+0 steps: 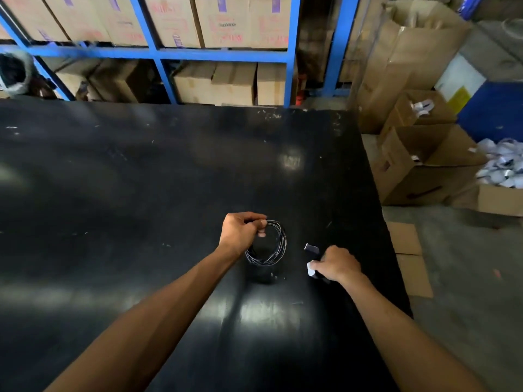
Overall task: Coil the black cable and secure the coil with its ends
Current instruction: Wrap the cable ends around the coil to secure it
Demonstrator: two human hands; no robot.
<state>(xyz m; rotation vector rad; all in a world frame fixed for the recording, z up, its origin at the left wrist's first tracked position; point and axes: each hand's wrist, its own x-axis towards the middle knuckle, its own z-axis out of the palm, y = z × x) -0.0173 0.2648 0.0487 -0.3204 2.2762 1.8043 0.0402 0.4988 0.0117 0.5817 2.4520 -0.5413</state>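
Head view: box print unreadable (pixel 226 24)

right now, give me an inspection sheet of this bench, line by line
surface: black tabletop, glossy, scuffed, with light specks.
job's things: black cable wound into a round coil, raised at its top edge by the left hand.
clutter: nothing seen beyond a small dark and white piece at the right hand.
grippers: left hand pinches the coil's top; right hand is closed on a white-tipped part, perhaps a cable end.
cables: only the coil; its loose ends cannot be traced.
surroundings: blue shelving with cardboard boxes behind; open cartons on the floor to the right.
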